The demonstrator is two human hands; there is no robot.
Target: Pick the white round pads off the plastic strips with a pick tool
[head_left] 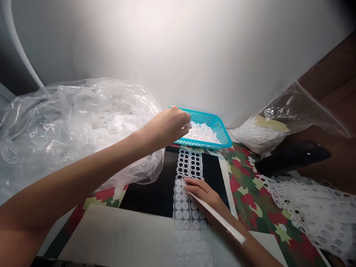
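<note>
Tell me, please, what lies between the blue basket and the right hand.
In the head view, the far end of the round-celled strip lies between the blue basket and the right hand, with the black mat beneath.

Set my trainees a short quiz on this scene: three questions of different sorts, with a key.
1. True or false: the left hand lies flat on the black mat.

2. Which of these is the right hand touching?
A) the yellow tape
B) the translucent strip of round cells
C) the cardboard

3. Fill in: in the picture, the blue basket with white pieces is to the ____ of the large clear bag.

Key: 1. False; 2. B; 3. right.
</note>
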